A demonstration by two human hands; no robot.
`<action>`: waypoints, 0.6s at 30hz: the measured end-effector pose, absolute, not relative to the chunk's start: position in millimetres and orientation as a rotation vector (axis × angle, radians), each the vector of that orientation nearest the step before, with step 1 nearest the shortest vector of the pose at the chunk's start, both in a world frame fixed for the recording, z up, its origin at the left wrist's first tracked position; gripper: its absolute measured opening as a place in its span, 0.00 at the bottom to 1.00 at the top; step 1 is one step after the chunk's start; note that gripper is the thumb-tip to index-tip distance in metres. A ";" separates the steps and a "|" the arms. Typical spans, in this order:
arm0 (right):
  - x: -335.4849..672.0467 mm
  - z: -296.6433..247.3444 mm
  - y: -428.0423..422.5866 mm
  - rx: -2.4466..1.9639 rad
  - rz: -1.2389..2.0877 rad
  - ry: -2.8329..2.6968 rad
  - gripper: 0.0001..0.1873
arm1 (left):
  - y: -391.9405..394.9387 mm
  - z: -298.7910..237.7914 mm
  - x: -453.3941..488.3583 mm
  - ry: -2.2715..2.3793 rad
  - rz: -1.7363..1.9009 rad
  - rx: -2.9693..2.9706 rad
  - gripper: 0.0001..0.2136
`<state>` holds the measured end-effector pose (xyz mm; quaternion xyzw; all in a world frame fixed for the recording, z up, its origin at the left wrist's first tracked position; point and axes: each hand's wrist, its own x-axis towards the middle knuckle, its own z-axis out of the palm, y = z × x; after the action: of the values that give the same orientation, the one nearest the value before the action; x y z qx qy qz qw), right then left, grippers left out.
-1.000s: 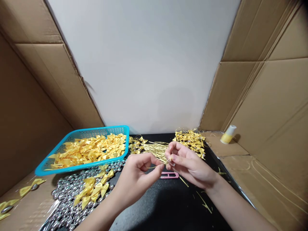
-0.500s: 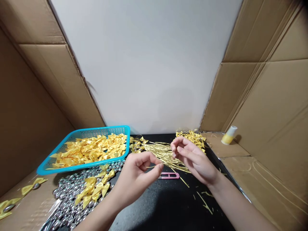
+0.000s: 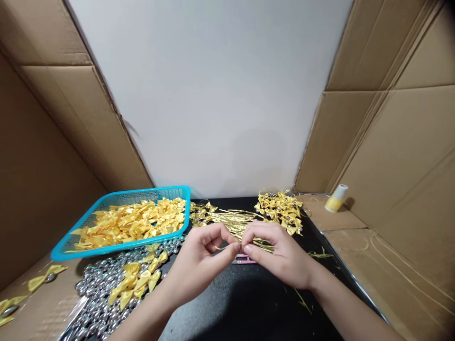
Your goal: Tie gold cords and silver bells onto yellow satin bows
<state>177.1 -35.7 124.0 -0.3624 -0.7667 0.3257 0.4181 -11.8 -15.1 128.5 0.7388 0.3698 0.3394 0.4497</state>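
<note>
My left hand (image 3: 201, 265) is closed in a pinch on a thin gold wire (image 3: 223, 246) above the black mat. My right hand (image 3: 280, 255) is also pinched, its fingertips meeting the left fingertips at the same wire. Just behind the hands lies a bundle of gold wires (image 3: 236, 219). A pink clipper (image 3: 243, 259) lies on the mat, partly hidden under my right fingers. What sits between the fingertips besides the wire is too small to make out.
A blue basket (image 3: 71, 239) of yellow ribbon bows stands at the left. Silver beads (image 3: 103, 284) and loose yellow bows (image 3: 137, 277) lie in front of it. A heap of finished bows (image 3: 280, 208) is behind my right hand. A yellow thread spool (image 3: 337, 198) stands right. Cardboard walls enclose both sides.
My right hand went back to the wire bundle, then came forward and down to meet my left fingertips. My left hand stayed nearly still, keeping its pinch on the wire.
</note>
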 end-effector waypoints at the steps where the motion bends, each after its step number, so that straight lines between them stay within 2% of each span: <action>1: 178.3 123.4 -34.7 -0.891 0.885 -1.909 0.08 | -14.8 129.6 -12.2 0.891 0.807 1.841 0.12; 9: 173.8 106.1 -24.8 -0.665 1.654 -1.488 0.06 | -12.0 120.7 -5.2 0.655 0.702 1.680 0.21; 14: 162.3 94.2 -23.2 -0.538 1.797 -1.235 0.05 | -14.2 109.7 5.0 0.741 0.901 1.316 0.20; 18: 158.2 94.9 -23.7 -0.445 1.830 -1.095 0.07 | -16.0 111.7 6.9 0.662 0.924 1.018 0.21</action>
<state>158.2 -23.7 94.9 -0.1811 -0.4454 0.7445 0.4632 6.9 -16.0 111.7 0.4610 0.2996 0.4186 0.7228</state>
